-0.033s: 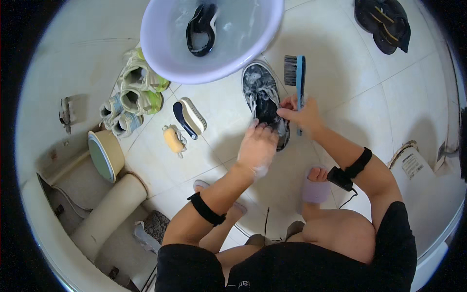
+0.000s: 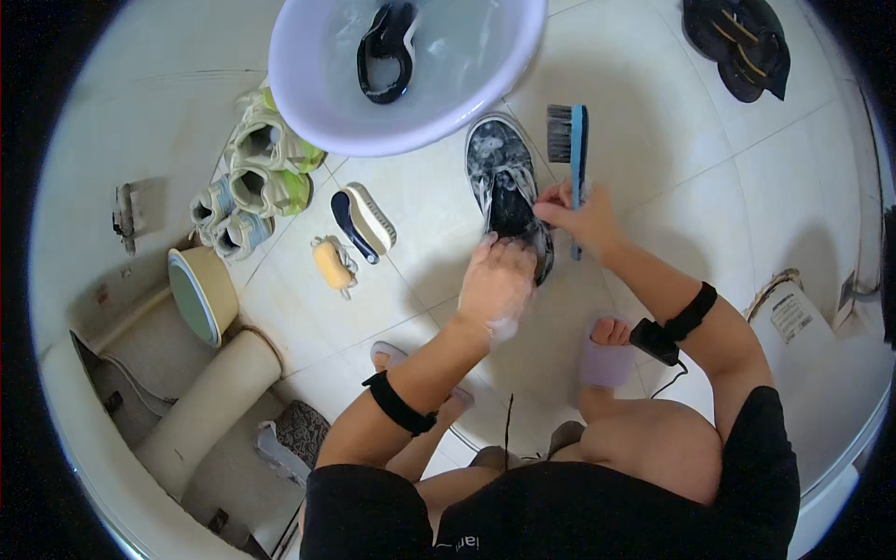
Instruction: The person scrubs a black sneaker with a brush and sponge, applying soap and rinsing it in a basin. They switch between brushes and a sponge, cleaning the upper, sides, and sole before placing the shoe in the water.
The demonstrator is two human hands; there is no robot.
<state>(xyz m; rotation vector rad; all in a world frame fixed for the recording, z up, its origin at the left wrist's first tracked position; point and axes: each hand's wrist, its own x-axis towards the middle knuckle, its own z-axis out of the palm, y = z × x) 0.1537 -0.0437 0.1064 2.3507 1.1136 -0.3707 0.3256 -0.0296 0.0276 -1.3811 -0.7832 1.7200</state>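
A soapy black shoe (image 2: 500,154) with a white edge lies on the tiles, toe pointing away from me, foam smeared over its toe and upper. My left hand (image 2: 499,280), suds on its wrist, curls its fingers over the heel opening and grips it. At the shoe's right side, my right hand (image 2: 583,219) holds a blue-handled scrub brush (image 2: 578,149), with dark bristles at its far end. The thumb and fingertips of that hand touch the shoe's side edge; the exact pinch is partly hidden.
Beyond the shoe stands a lavender basin (image 2: 322,131) of water with another black shoe (image 2: 385,56) inside. To the left lie a navy-and-white brush (image 2: 364,219), a yellow soap bar (image 2: 330,264) and light sneakers (image 2: 266,187). Black slippers (image 2: 742,47) rest far right.
My right fingertips have shifted very slightly along the shoe's side. The brush and shoe remain nearly in place, and both hands keep their holds.
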